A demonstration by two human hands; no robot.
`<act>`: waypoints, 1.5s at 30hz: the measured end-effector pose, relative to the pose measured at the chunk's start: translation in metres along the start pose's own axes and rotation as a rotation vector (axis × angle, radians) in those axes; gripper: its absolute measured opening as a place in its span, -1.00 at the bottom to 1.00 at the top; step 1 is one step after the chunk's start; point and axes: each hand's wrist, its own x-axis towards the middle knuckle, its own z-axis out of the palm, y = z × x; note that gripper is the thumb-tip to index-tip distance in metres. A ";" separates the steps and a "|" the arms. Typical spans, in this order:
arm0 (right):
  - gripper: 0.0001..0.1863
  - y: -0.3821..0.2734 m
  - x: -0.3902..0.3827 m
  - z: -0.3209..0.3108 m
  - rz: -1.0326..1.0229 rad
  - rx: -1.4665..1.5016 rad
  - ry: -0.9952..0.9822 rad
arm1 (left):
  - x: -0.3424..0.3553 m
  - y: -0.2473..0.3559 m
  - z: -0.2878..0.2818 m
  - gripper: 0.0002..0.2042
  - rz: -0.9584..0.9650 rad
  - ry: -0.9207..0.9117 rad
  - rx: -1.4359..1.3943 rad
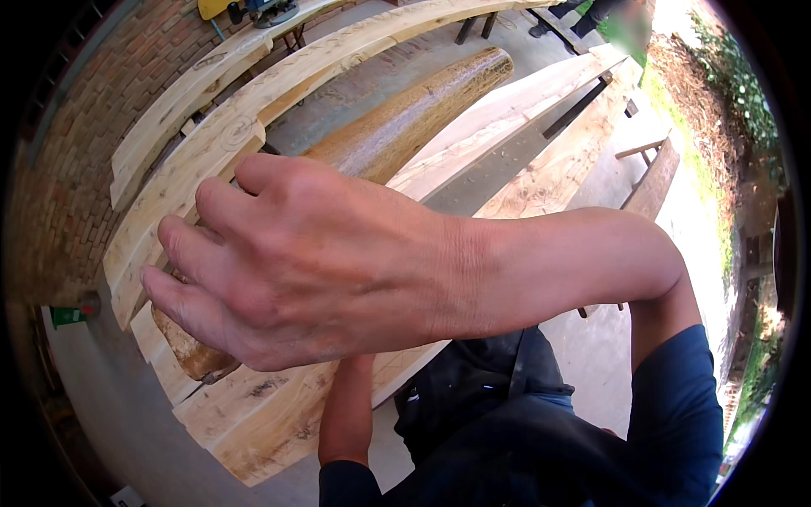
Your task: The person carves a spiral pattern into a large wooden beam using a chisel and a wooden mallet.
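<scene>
My right arm reaches across from the right, and my right hand (270, 253) is raised close to the view, back upward. Its fingers are bent and curled downward; what they hold, if anything, is hidden beneath the palm. Below it runs a long rounded log (422, 110) with a brown, bark-like surface, its near end showing past my fingertips. My left forearm (346, 414) comes up from the lower edge over a pale wooden plank (279, 422). The left hand itself is hidden behind my right hand and wrist.
Long pale beams (338, 63) lie to the left and far side, near a brick wall (101, 144). More planks (557, 169) extend to the right of the log. A blue tool (274, 12) rests on the far beam. A wooden bench (652, 182) stands right; another person's legs (591, 17) show far off.
</scene>
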 end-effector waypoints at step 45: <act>-0.35 0.044 -0.137 -0.032 0.558 -0.022 -0.486 | 0.028 0.104 0.004 -0.74 0.153 0.380 -0.226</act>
